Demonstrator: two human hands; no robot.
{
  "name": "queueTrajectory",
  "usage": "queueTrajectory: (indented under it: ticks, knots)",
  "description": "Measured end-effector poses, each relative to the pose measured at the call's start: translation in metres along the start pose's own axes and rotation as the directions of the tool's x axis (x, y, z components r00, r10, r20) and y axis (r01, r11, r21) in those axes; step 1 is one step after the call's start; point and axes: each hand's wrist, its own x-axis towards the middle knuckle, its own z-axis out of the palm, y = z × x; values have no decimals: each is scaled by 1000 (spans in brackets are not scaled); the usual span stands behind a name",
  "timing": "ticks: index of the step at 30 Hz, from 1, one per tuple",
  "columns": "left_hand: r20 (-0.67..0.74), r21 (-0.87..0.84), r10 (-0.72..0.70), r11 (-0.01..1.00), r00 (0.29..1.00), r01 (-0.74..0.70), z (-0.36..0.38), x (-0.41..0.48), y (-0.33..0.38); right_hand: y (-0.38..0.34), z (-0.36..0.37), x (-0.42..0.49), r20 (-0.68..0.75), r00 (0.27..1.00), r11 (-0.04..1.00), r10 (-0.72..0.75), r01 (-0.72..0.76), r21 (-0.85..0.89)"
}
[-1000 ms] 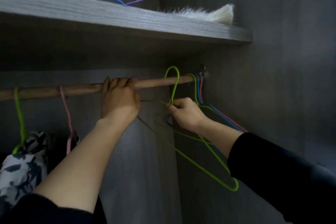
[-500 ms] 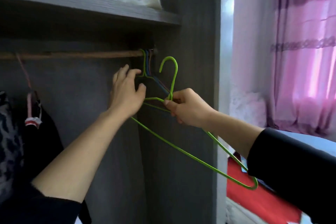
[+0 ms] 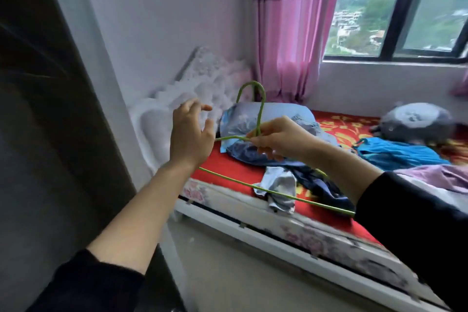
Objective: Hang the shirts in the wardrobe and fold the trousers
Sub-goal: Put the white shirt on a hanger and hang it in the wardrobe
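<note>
You have turned from the wardrobe [image 3: 50, 134], now only a dark panel at 9 o'clock, to face the bed [image 3: 228, 172]. Your right hand [image 3: 276, 139] pinches the green hanger [image 3: 260, 109] at the base of its hook, mid-view; a second ago it hung on the rail. Your left hand [image 3: 191, 134], which gripped that rail, is spread and bare, just at 9 o'clock of the hanger. A grey garment [image 3: 278, 190] lies on the bed at 5 o'clock, a blue garment [image 3: 392, 152] at 3 o'clock.

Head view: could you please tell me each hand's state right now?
Left hand: open, holding nothing.
Right hand: pinching the thin green wire hanger at its neck.
</note>
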Motion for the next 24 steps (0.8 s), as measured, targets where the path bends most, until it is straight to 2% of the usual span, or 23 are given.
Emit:
queueTrajectory:
  ticks: [4, 9, 15, 24]
  knots:
    - [261, -100, -3, 995, 965, 30, 117, -42, 40, 91, -50, -46, -104, 978, 983, 183, -183, 12]
    - [509, -163, 65, 986, 858, 22, 249, -65, 92, 189, -114, -80, -245, 898, 931, 365, -358, 71]
    - [680, -218, 149, 976, 717, 4, 400, -66, 148, 290, -201, -90, -378, 769, 855, 515, -495, 157]
    - [846, -242, 213, 970, 489, -5, 572, -63, 226, 407, -305, -113, -438, 551, 702, 710, -601, 382]
